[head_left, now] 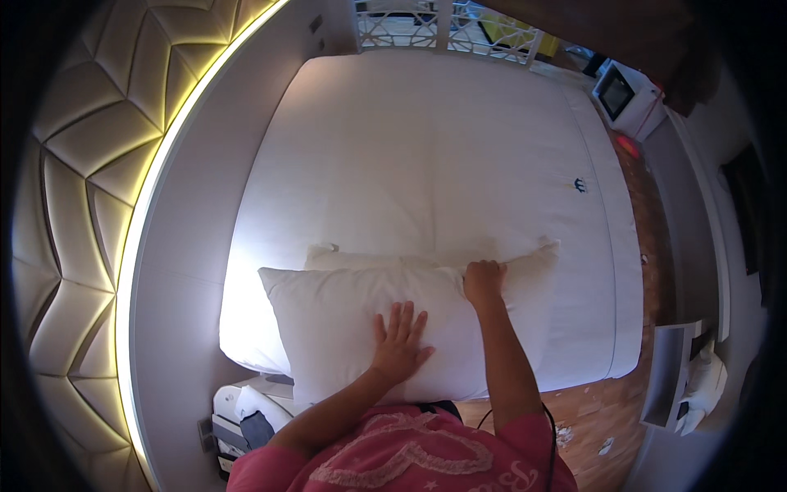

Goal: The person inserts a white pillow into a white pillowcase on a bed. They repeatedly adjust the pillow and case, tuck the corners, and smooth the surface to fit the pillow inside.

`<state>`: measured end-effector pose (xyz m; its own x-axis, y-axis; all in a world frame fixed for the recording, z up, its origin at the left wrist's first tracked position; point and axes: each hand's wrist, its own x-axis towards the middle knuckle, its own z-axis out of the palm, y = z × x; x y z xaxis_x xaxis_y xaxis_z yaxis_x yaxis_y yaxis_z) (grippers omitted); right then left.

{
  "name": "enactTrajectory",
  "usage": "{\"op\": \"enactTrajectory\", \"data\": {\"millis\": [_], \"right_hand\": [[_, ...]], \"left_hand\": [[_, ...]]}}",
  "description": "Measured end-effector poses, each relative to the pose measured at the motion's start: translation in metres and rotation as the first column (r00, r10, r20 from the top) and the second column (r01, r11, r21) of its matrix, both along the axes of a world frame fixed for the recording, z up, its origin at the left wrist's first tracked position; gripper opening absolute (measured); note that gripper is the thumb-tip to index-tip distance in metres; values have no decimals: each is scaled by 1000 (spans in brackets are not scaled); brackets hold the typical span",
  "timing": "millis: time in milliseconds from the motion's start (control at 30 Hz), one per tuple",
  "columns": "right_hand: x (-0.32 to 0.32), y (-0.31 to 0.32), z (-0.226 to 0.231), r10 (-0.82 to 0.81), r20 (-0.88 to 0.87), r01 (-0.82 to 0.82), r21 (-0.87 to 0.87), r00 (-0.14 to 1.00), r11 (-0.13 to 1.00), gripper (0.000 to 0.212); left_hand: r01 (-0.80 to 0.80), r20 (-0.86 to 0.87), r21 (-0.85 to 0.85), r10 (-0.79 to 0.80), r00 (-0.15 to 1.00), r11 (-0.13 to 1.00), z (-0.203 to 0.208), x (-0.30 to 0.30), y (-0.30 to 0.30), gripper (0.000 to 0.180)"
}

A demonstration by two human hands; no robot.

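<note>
A white pillow stands tilted against my body at the near edge of the bed. My left hand lies flat on its face with the fingers spread. At the pillow's upper right corner, my right hand is closed in a fist round the fabric. Behind it a second white pillow lies on the bed, largely covered by the first one. White bedding is spread smooth over the bed, with a small dark blue emblem towards its right side.
A padded wall panel with a lit strip runs along the left. Below it, a bedside unit holds folded cloths. Wooden floor shows at the right, with a wall shelf beyond. A white lattice screen and a white cabinet stand at the far end.
</note>
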<state>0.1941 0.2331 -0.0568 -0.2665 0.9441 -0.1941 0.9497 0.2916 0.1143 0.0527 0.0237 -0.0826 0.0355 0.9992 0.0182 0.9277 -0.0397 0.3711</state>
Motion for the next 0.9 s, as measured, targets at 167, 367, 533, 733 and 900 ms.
{"op": "enactTrajectory", "data": {"millis": [167, 367, 533, 733, 900], "right_hand": [[49, 17, -6, -34, -34, 38, 130, 999, 991, 20], [70, 8, -24, 28, -286, 31, 199, 958, 979, 26], [61, 15, -35, 480, -578, -307, 376, 660, 874, 61], [36, -13, 10, 201, -415, -299, -187, 887, 936, 92], [38, -25, 37, 100, -407, -237, -301, 908, 924, 73]], "left_hand": [[22, 33, 18, -23, 999, 1000, 0, 5, -1, 84], [-30, 1, -91, 30, 1000, 995, 35, 3, 27, 70], [-260, -98, 140, 275, 956, 955, 29, -78, 88, 72], [-304, -125, -199, 284, 951, 932, 37, -103, 84, 67], [-282, -42, -110, 279, 959, 953, 43, -98, 66, 59]]}}
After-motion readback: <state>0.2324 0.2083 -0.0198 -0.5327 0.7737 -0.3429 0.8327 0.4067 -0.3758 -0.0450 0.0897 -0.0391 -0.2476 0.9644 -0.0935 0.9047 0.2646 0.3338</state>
